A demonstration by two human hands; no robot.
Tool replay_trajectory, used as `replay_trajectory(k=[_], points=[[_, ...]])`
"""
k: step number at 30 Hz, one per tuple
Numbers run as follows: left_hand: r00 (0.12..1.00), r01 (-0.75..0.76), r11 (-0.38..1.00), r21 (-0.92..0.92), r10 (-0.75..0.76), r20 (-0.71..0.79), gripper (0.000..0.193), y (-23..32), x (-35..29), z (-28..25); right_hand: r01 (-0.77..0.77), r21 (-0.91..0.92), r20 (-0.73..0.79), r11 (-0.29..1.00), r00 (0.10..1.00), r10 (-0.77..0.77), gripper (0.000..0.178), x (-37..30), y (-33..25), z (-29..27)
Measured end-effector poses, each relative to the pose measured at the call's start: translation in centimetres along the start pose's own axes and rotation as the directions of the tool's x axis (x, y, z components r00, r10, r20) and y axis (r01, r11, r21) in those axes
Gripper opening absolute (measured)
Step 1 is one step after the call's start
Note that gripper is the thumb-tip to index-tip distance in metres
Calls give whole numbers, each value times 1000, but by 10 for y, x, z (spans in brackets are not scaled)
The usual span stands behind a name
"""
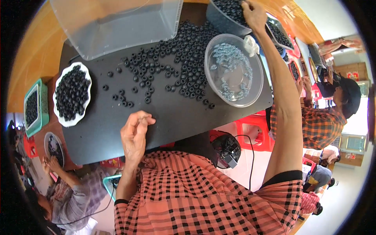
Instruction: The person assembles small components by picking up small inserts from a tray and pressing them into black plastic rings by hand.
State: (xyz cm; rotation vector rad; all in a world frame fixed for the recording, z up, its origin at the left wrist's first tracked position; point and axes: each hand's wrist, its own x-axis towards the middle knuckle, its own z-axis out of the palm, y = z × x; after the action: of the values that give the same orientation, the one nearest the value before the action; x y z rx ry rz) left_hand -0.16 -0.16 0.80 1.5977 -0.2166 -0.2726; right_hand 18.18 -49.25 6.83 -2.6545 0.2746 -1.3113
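My left hand (135, 135) hovers over the near edge of the dark table (105, 141), its fingers curled and thumb tip drawn in. Anything between those fingertips is too small to make out. My right hand (255, 16) reaches to the far right, over a grey tub (222, 22) full of black pieces. Its fingers are bent down among the pieces, and what they grip is hidden. Many small round black pieces with holes (190, 58) lie spread across the table. Below my right forearm stands a round see-through tub (207, 68) with small pale-blue pieces inside.
A white scalloped plate (89, 74) heaped with black pieces stands left. A translucent bin (84, 49) is at the back. White crumpled material (251, 45) touches the round tub's rim. A red stool (254, 131) and other people (325, 125) are nearby.
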Motion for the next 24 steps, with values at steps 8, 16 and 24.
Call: replay_trajectory(k=[8, 16, 24], points=[[1000, -14, 999, -29, 14, 1, 13, -6, -3, -5, -24, 582, 212, 813, 969, -124, 14, -75, -176, -48], [997, 26, 997, -70, -21, 70, 13, -5, -3, -5, 214, 509, 443, 834, 766, -467, 27, -150, -252, -13], [995, 60, 992, -109, -51, 91, 15, -3, -5, -6, 243, 514, 459, 823, 733, -502, 26, -179, -266, -53]])
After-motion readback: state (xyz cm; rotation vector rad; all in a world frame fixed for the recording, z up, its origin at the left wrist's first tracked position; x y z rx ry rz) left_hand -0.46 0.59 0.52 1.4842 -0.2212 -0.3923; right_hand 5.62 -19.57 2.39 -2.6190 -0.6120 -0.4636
